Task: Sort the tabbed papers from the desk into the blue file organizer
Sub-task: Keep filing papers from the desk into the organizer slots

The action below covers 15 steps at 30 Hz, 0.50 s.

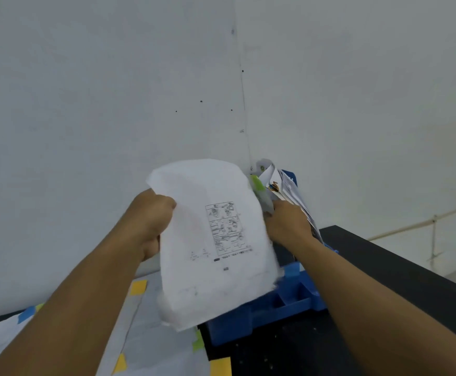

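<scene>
My left hand point(151, 221) grips the left edge of a white printed sheet point(216, 240) and holds it upright over the blue file organizer point(275, 305). A green tab point(256, 183) sticks out at the sheet's upper right corner. My right hand point(286, 223) is at the sheet's right edge, its fingers hidden behind the paper, against several papers point(289, 191) standing in the organizer. More papers with yellow, blue and green tabs point(140, 316) lie flat on the desk at lower left.
The black desk point(384, 272) runs along a white wall point(113, 90). Its right edge drops off beside a pale pipe point(424, 222). A yellow tab point(220, 366) lies near the bottom centre.
</scene>
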Available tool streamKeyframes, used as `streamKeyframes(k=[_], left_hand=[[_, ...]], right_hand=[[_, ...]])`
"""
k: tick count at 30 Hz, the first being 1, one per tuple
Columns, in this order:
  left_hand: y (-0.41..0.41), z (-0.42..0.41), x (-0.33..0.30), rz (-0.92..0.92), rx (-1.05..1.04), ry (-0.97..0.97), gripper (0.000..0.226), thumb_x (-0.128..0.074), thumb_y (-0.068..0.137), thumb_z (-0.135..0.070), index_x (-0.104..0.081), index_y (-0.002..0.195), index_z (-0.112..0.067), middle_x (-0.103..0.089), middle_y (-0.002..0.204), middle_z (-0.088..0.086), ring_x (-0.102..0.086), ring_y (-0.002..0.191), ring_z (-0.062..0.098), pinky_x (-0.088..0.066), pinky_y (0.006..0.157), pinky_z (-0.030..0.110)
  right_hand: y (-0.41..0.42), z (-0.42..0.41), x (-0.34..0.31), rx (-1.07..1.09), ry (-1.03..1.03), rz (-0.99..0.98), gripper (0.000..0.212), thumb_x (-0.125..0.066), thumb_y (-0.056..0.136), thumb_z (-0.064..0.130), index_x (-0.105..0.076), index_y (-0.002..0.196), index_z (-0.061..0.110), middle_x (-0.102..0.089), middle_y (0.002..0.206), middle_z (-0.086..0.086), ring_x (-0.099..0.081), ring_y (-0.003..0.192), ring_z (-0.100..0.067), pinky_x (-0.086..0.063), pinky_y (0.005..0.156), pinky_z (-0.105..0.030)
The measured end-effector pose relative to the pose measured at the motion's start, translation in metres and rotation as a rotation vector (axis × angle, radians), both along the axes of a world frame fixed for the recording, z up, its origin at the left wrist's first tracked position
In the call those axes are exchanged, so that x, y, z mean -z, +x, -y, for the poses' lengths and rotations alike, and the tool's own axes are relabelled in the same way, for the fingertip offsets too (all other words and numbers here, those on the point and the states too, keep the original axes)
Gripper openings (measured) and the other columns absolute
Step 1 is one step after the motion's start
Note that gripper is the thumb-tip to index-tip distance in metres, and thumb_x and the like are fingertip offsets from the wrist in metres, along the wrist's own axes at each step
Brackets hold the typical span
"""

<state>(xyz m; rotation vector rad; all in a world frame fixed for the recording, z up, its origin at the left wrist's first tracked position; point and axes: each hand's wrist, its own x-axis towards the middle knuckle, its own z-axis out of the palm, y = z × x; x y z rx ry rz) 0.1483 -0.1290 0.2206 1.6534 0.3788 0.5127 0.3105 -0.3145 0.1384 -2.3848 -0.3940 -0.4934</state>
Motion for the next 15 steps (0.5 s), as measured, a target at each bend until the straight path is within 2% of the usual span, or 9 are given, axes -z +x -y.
streamKeyframes(k=[4, 8, 11, 15], left_hand=[[0.004, -0.009, -0.006, -0.013, 0.016, -0.023, 0.022, -0.044, 0.096, 0.004, -0.055, 0.11, -0.01, -0.065, 0.09, 0.011, -0.063, 0.079, 0.029, -0.05, 0.062, 0.035], [0.004, -0.011, -0.008, -0.045, 0.043, 0.001, 0.02, -0.044, 0.096, 0.004, -0.056, 0.105, -0.01, -0.065, 0.088, 0.01, -0.064, 0.078, 0.027, -0.049, 0.061, 0.035], [-0.002, -0.022, -0.008, -0.023, 0.031, -0.02, 0.02, -0.047, 0.095, 0.003, -0.058, 0.109, -0.006, -0.067, 0.091, 0.012, -0.065, 0.08, 0.029, -0.053, 0.059, 0.037], [-0.008, -0.032, -0.009, -0.002, 0.038, -0.035, 0.025, -0.05, 0.094, 0.001, -0.058, 0.117, -0.003, -0.068, 0.1, 0.015, -0.066, 0.087, 0.032, -0.051, 0.066, 0.041]], right_hand=[[0.0, 0.003, -0.002, -0.039, -0.002, -0.04, 0.017, -0.047, 0.096, 0.025, -0.062, 0.098, 0.018, -0.065, 0.09, -0.005, -0.059, 0.081, -0.023, -0.051, 0.07, -0.031], [0.003, 0.007, -0.004, 0.003, 0.043, -0.067, 0.011, -0.047, 0.096, 0.025, -0.057, 0.097, 0.02, -0.061, 0.086, -0.004, -0.058, 0.081, -0.024, -0.043, 0.062, -0.026], [0.004, 0.01, -0.006, 0.022, 0.042, -0.079, 0.009, -0.046, 0.095, 0.023, -0.054, 0.092, 0.019, -0.056, 0.077, -0.001, -0.058, 0.08, -0.025, -0.04, 0.06, -0.026], [0.004, 0.012, -0.007, 0.018, 0.072, -0.093, 0.018, -0.046, 0.094, 0.022, -0.059, 0.104, 0.017, -0.061, 0.086, -0.005, -0.06, 0.084, -0.027, -0.05, 0.068, -0.032]])
